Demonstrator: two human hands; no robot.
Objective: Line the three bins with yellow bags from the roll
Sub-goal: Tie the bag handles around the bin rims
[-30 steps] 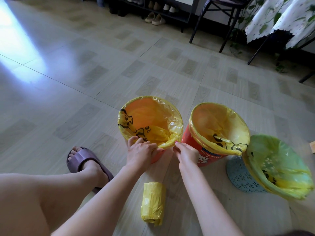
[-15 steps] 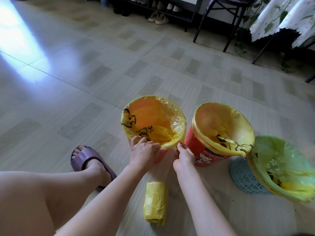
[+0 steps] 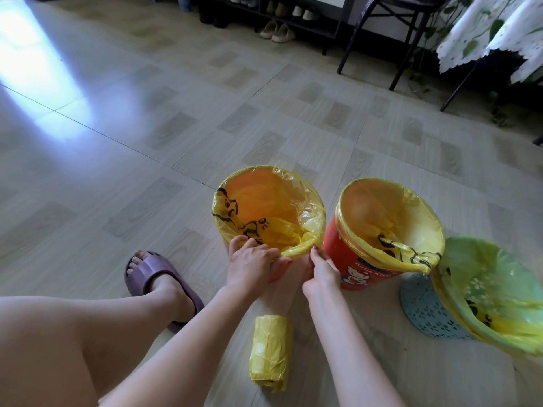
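Now both hands, left hand [image 3: 249, 261] & right hand [image 3: 321, 267], pinch crinkly yellow bag [image 3: 296, 251] rim.

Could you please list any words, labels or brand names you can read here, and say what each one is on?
"Hello Kitty": partly readable, on the red bin, above a cartoon cat.
Black print on the yellow bags: crumpled, unreadable.
The roll: no text visible.

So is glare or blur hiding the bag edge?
Head view: window glare washes the floor far left, away from the work; the bag edge between both hands is sharp; wide-angle distortion stretches the blue bin at right.
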